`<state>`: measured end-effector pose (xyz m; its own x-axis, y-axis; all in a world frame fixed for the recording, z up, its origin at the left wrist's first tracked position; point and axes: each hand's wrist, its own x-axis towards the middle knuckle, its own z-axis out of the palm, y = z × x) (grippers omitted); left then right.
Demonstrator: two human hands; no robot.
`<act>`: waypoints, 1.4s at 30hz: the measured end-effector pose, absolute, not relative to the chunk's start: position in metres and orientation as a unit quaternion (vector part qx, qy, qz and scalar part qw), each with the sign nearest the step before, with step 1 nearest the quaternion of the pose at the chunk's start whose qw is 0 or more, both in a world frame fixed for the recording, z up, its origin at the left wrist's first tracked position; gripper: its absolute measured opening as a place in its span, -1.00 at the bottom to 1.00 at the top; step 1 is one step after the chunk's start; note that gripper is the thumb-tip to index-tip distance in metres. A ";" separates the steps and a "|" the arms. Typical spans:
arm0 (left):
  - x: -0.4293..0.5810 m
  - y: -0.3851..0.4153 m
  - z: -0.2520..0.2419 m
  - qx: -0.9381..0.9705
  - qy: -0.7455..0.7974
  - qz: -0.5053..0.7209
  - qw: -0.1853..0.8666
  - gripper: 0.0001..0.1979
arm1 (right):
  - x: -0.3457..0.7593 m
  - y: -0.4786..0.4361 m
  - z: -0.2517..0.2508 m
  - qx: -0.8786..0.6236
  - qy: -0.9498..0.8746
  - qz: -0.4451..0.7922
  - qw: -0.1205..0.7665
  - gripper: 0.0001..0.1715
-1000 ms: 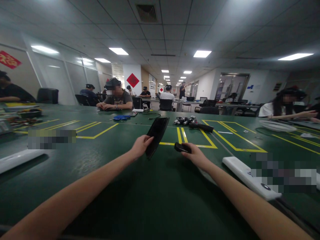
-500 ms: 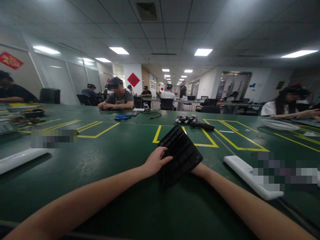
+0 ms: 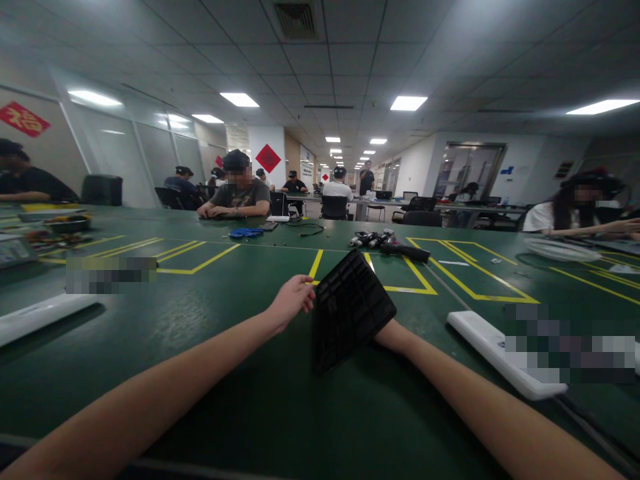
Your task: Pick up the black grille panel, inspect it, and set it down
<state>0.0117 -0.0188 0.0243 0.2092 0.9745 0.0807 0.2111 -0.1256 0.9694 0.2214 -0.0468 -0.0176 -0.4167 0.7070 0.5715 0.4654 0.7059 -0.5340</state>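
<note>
A black tray with a grid of square compartments [image 3: 353, 310] is held up at a tilt above the green table, its gridded side towards me. My right hand [image 3: 393, 335] supports it from behind at the lower right; the fingers are hidden by the tray. Just off the tray's left edge is my left hand [image 3: 293, 300], open, with its fingers loosely bent and apart. Nothing shows in the left hand.
Yellow tape outlines [image 3: 425, 287] mark the green table [image 3: 225, 413]. Beyond the tray lie a dark bundle of cables [image 3: 373, 239] and a blue item [image 3: 246, 233]. White power strips [image 3: 500, 350] flank both sides. A person [image 3: 237, 193] sits across the table.
My left hand has come off the tray's face and moved left, its fingers opening. The tray has turned slightly and stays in my right hand.
</note>
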 end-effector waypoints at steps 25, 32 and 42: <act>0.005 -0.036 0.024 0.930 0.324 0.173 0.000 -0.81 | 0.214 -0.051 -0.020 -0.350 -0.814 0.202 0.418 -0.55; 0.006 -0.026 0.025 0.895 0.346 0.242 0.146 -0.87 | 0.215 -0.049 -0.022 -0.349 -0.822 0.191 0.407 -0.56; 0.013 -0.019 0.017 0.850 0.412 0.266 0.194 -0.77 | 0.216 -0.047 -0.023 -0.366 -0.829 0.169 0.387 -0.50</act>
